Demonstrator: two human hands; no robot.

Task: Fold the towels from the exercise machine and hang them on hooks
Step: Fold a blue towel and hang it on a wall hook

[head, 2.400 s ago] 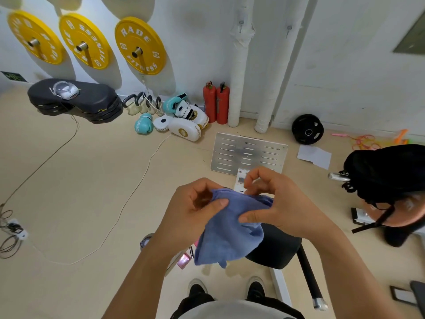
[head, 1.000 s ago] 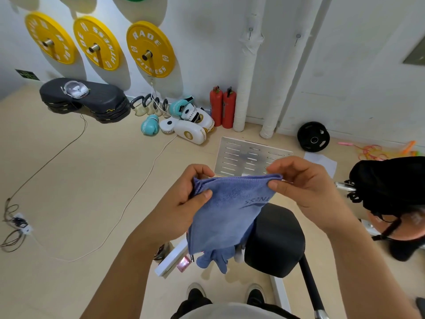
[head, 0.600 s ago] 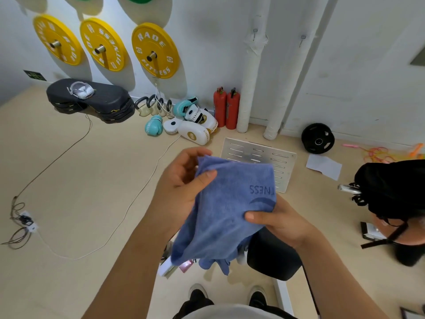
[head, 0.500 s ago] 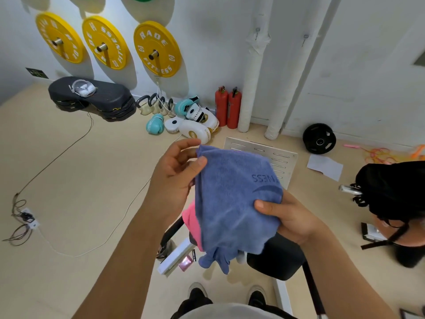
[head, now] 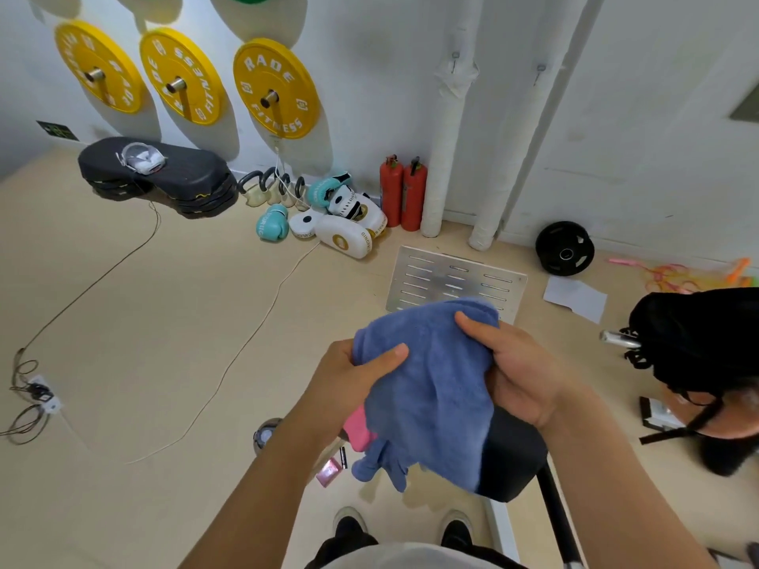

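Observation:
A blue towel (head: 427,388) hangs folded between both my hands at chest height. My left hand (head: 349,384) grips its left edge, thumb across the cloth. My right hand (head: 517,375) holds the right side, thumb on top and fingers behind the fabric. A pink towel (head: 356,429) peeks out below my left hand, mostly hidden. Under the towel sits the black padded seat (head: 509,457) of the exercise machine. No hooks are in view.
Yellow weight plates (head: 275,88) hang on the wall. Boxing gloves (head: 328,223), two red extinguishers (head: 402,195) and a metal plate (head: 456,277) lie on the floor ahead. A person with a black bag (head: 698,338) is at the right. Cables (head: 230,363) cross the floor.
The towel was spread between both hands, then my right hand brought its side over and down. Now the cloth is doubled and lower, with the printed lettering turned out of sight.

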